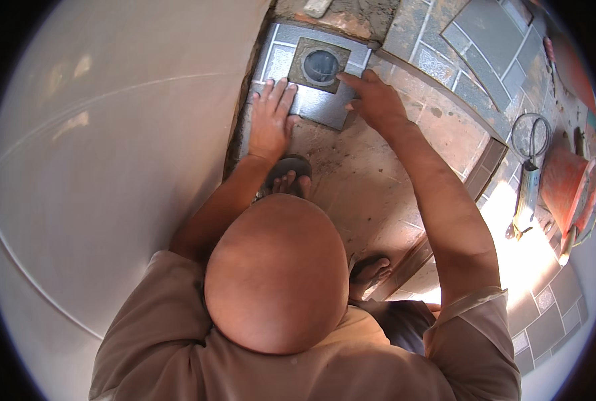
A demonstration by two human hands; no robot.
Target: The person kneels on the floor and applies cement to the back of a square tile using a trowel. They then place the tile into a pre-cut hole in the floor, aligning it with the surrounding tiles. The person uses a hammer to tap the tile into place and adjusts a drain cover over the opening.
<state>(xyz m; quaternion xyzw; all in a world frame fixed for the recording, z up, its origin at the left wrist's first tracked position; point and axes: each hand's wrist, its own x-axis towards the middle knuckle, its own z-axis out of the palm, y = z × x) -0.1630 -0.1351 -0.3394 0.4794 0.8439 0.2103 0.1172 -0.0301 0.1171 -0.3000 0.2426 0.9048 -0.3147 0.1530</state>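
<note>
On rough floor (358, 160), close along pale wall (131, 120): apparently aligning tile (321, 107) around pipe (321, 67), with left hand (271, 123) flat, empty, on tile's near-left corner; right hand (380, 103) loosely spread, seemingly empty, at right edge. Next, probably needing even pressure.

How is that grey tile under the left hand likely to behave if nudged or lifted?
The grey tile looks flat and rigid, so it should move as one stiff piece. It may be fragile beside the square cutout, where the right border is narrow. Its shiny face could be slippery under the left hand.
</note>
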